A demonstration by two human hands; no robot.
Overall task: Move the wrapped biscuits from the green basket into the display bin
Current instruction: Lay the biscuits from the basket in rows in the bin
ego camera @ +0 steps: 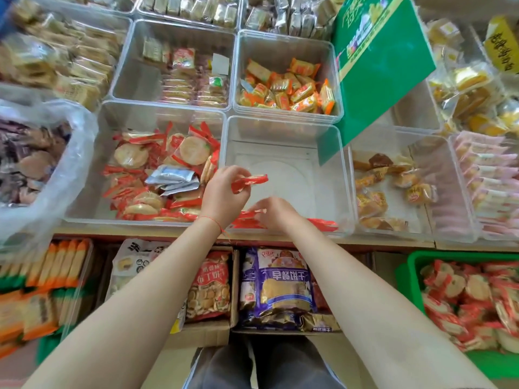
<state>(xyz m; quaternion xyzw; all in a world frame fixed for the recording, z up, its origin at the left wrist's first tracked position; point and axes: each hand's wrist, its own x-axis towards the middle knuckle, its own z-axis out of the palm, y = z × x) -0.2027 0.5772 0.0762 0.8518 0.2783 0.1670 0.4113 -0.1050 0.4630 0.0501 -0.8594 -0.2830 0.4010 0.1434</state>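
Here the left hand (224, 189) pinches a red wrapped biscuit (250, 181) over the clear display bin (331, 130); the right hand (273, 213) pinches another at the bin's near edge. Light, brittle, slippery film: best held by the edges.

Legible text is limited and appears mirror-reversed. The purple snack bag (283, 284) on the lower shelf carries large white Chinese characters, which look like 早餐饼干 when reversed. The adjacent red biscuit bag (209, 284) bears white Chinese characters that cannot be resolved. The yellow tag (502, 46) at upper right shows black Chinese characters, unreadable. Print on the green sign (384, 60) is too blurred to read.
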